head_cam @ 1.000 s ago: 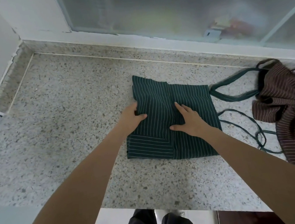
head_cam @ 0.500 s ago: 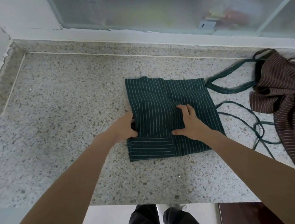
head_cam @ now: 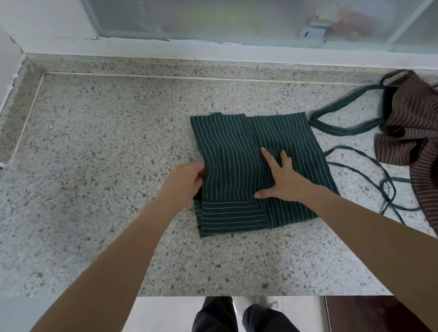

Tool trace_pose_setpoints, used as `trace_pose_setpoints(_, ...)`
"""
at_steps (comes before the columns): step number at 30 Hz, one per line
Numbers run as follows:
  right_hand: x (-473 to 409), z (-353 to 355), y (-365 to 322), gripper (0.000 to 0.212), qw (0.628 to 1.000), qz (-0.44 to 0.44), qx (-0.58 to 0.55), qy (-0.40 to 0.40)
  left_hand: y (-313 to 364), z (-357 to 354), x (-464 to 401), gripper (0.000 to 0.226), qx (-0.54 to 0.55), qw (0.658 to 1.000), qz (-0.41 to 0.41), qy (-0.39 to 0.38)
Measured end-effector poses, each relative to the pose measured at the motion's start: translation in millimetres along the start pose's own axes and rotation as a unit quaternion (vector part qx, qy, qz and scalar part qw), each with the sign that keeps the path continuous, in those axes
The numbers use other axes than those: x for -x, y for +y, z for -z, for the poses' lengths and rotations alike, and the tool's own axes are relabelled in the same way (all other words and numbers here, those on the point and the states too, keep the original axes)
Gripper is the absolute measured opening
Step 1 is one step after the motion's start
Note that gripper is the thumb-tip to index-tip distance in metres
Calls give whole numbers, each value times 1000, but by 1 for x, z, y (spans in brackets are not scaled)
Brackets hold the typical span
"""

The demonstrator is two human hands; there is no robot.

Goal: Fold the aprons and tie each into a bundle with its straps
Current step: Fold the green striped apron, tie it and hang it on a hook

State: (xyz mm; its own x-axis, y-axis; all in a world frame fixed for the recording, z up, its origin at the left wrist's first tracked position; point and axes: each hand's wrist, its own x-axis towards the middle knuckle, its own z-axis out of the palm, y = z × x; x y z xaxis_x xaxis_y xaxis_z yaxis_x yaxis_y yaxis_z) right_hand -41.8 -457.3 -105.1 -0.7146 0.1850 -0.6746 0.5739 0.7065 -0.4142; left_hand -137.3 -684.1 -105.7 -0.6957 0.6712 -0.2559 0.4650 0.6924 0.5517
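Note:
A dark green striped apron [head_cam: 240, 146] lies folded into a rough square on the speckled stone counter [head_cam: 105, 165]. My left hand [head_cam: 186, 183] grips its left edge, fingers curled under the cloth. My right hand [head_cam: 284, 177] presses flat on the middle of the apron, fingers spread. The green straps [head_cam: 347, 128] trail loose to the right of the fold, one wide loop and thin ties curling toward the counter's right side. A brown striped apron [head_cam: 434, 141] lies crumpled at the far right, partly over the green loop.
A frosted window [head_cam: 245, 1] and its white sill run along the back of the counter. A wall corner stands at the left. The counter's front edge is near my legs [head_cam: 235, 329], with tiled floor below.
My left hand has shifted from on top of the apron's left part to gripping its left edge. The right hand stays pressed on the cloth. The apron's left edge has lifted slightly.

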Motion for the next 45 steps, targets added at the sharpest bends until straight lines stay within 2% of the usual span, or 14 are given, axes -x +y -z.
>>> trace_pose_setpoints(3,2,1,-4,114,1000,-16,0,-6,-2,-7,2,28,68,995,36,-56)
trace_pose_setpoints(5,4,-1,-12,110,999,-24,14,15,5,-7,4,37,200,975,86,-54)
trace_pose_setpoints(10,8,-7,-51,73,973,155,51,165,24,1,-1,64,410,907,96,-27)
trace_pose_setpoints(16,-3,-9,-87,53,987,73,-90,116,36,2,-7,94,318,947,40,-27)
trace_pose_setpoints(18,-7,-10,-87,40,990,43,-80,108,40,0,-8,93,324,943,70,-9)
trace_pose_setpoints(20,-10,-9,-84,26,989,31,-96,112,43,1,-8,86,397,907,143,-6)
trace_pose_setpoints(24,-7,-5,-79,23,976,-8,-181,117,35,3,-10,32,495,819,278,-82)
trace_pose_setpoints(27,-5,-2,-82,20,976,-14,-187,114,32,-3,-17,4,577,745,331,-54)
trace_pose_setpoints(32,-7,-4,-86,37,971,10,-190,144,40,-3,-34,41,597,724,346,19)
trace_pose_setpoints(34,-10,-4,-85,47,969,42,-160,185,44,-1,-39,39,625,713,312,56)
trace_pose_setpoints(36,-11,0,-88,61,961,75,-154,217,45,3,-42,26,623,731,251,119)
trace_pose_setpoints(39,-8,10,-95,68,947,102,-166,255,46,5,-44,11,488,847,140,158)
trace_pose_setpoints(41,-9,19,-97,51,938,114,-141,294,51,6,-44,8,393,902,73,165)
trace_pose_setpoints(45,-9,37,-95,27,931,83,-74,348,65,11,-45,35,329,930,13,165)
